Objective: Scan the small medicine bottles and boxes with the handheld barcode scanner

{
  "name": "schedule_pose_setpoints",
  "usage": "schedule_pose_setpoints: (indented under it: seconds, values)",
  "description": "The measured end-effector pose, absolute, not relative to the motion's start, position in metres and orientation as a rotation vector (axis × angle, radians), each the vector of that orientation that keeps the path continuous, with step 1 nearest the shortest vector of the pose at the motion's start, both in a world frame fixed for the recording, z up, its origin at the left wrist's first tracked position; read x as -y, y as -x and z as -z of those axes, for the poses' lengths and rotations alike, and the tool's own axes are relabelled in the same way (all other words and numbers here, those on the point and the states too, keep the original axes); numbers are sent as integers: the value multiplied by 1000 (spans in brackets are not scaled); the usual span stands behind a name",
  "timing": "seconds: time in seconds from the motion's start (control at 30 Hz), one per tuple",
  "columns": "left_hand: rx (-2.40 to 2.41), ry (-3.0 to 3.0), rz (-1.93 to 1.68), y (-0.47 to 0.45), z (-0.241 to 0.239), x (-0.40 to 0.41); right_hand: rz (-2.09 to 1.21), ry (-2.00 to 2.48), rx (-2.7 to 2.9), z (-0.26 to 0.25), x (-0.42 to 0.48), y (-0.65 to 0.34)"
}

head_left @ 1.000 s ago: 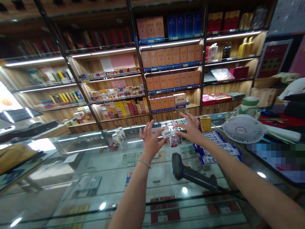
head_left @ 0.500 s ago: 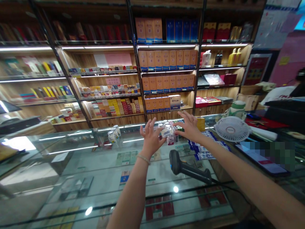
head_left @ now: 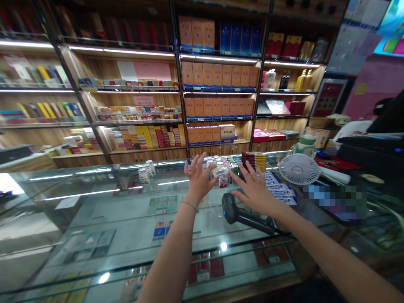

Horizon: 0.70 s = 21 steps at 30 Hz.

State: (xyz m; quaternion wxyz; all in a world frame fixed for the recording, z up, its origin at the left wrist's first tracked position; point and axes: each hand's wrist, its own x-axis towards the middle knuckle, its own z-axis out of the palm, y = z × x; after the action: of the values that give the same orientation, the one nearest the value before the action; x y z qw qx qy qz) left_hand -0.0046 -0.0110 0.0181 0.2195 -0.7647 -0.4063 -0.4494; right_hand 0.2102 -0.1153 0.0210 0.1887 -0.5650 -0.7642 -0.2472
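Note:
My left hand is raised over the glass counter, fingers spread, its thumb side against a cluster of small white-capped bottles. My right hand hovers open and flat, fingers apart, just above the head of a black barcode scanner lying on the glass. Neither hand holds anything. A thin bracelet circles my left wrist.
Two or three more small bottles stand further left on the counter. Blue-and-white packets and a red-yellow stack of boxes lie right of the cluster. A white desk fan and a black register sit at right. Stocked wooden shelves fill the back wall.
My right hand has drawn back from the bottle cluster and come down toward the scanner. My left hand stays by the bottles. The camera has tilted up slightly.

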Motion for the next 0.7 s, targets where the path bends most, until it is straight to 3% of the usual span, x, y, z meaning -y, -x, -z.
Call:
schedule_pose_setpoints:
  seconds: [0.23, 0.7]
  values:
    - [1144, 2136, 1261, 4, -16, 10, 476, 1664, 2218, 4, 156, -209]
    - [1170, 2156, 1250, 4, -15, 10, 445, 1717, 2086, 22, 173, -186]
